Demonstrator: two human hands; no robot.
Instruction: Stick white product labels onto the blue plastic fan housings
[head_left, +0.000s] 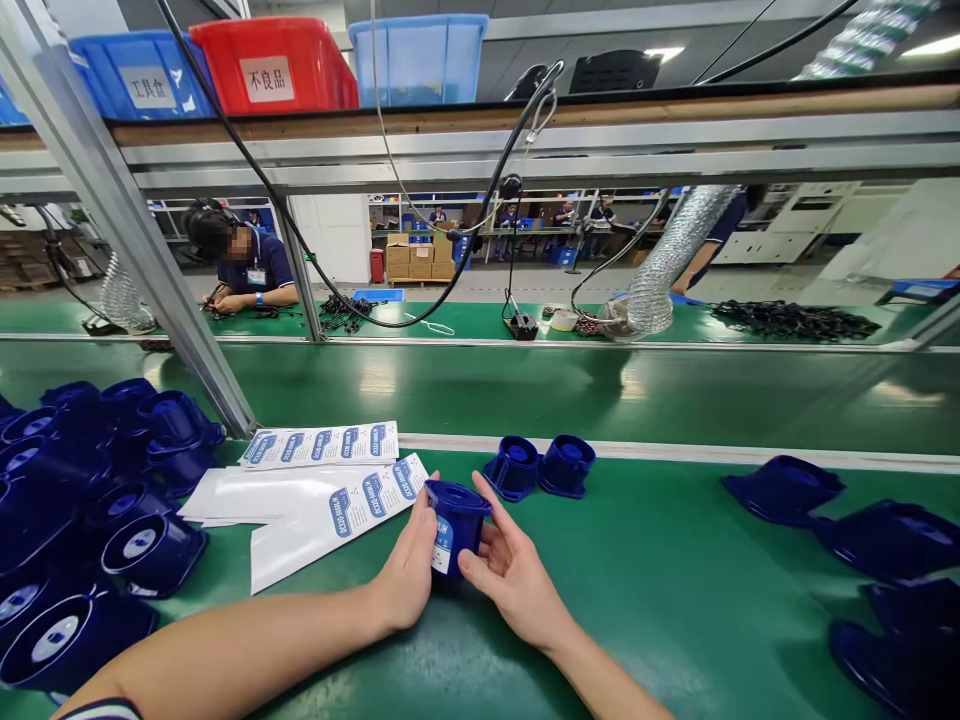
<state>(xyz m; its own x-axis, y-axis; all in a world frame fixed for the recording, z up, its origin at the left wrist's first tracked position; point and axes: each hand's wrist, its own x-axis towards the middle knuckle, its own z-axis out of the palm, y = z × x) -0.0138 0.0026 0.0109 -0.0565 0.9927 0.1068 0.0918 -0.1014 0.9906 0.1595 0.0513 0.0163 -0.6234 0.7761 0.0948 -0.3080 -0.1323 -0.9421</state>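
Between my two hands a dark blue plastic housing (459, 530) with a flanged rim is held just above the green table. A white and blue label sticker (442, 545) sits on its left side. My left hand (411, 565) lies along that side, its palm and fingers against the label. From the right, my right hand (514, 575) grips the housing with the thumb in front and the fingers behind. Strips of label stickers (367, 508) lie just left of my hands, some labels gone from the backing. Behind the held piece stand two similar blue housings (568, 466).
A pile of blue housings (142, 545) fills the left side. More blue pieces (784, 488) lie along the right. A metal post (172, 270) rises at the left, and a black cable (405, 322) hangs ahead. A co-worker (251, 265) sits across the bench.
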